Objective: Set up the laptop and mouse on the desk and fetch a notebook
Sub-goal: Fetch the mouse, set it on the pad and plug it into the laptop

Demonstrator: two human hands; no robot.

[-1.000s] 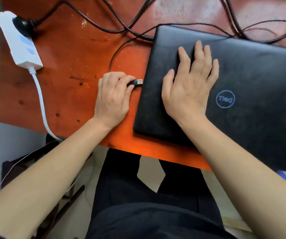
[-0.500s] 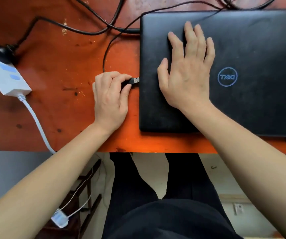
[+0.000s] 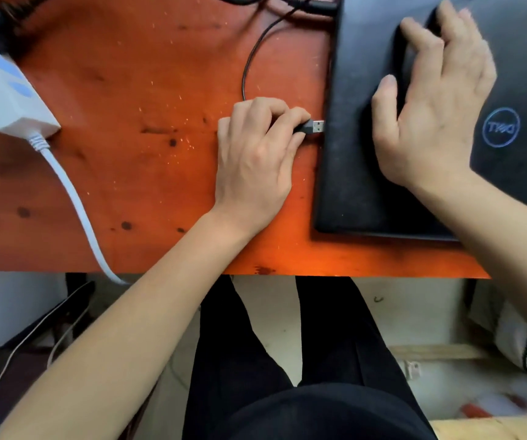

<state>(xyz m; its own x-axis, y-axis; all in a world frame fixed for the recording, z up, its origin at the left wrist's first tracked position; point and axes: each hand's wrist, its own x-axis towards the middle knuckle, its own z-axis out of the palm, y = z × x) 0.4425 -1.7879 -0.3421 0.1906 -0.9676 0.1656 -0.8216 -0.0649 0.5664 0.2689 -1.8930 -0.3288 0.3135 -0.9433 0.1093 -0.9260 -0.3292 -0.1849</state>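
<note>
A closed black laptop with a round blue logo lies on the orange wooden desk at the right. My right hand rests flat on its lid with the fingers spread. My left hand pinches a black USB plug whose metal tip points at the laptop's left edge, almost touching it. The plug's thin black cable loops away toward the back of the desk. No mouse or notebook is in view.
A white power strip sits at the desk's left edge, its white cord dropping over the front. More black cables cross the desk's back. My legs in black trousers are below the desk.
The view has shifted left and closer, so the laptop now sits further right in frame. My left hand still holds the USB plug at the laptop's left edge; my right hand stays on the lid.
</note>
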